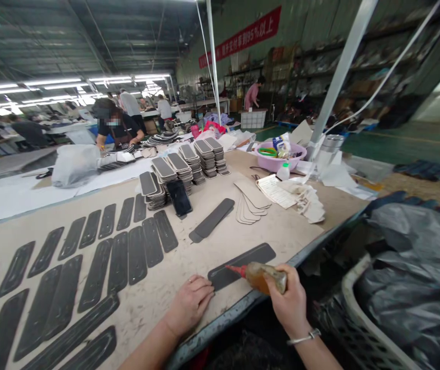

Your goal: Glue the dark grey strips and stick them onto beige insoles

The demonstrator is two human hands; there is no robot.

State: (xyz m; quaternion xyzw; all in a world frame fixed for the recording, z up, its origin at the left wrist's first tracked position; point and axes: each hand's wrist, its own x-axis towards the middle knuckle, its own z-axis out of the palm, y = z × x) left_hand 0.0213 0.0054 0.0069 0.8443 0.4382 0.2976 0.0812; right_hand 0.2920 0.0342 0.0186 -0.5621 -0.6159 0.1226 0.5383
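Observation:
A soft squeeze bottle (260,277) with a red nozzle and amber liquid, seemingly glue, is gripped in my right hand (291,298). Its tip points left, over a dark grey rounded strip (256,255) near the table's front edge. A shiny line runs along part of that strip's border. My left hand (191,303) has its fingers bent together, the fingertips pressing the strip's left end against the table; my thumb is partly hidden. To the left lie rows of similar dark strips (137,255) with shiny wet-looking outlines. Two overlapping strips (212,221) rest farther back.
Stacks of pale-edged pieces (179,164) stand behind a black phone (179,198). Fanned beige pieces (250,205), a notebook (275,191) and a purple basin (279,159) sit at back right. A metal post (339,72) rises there. A plastic crate (369,318) is at right; a co-worker (121,126) works across the table.

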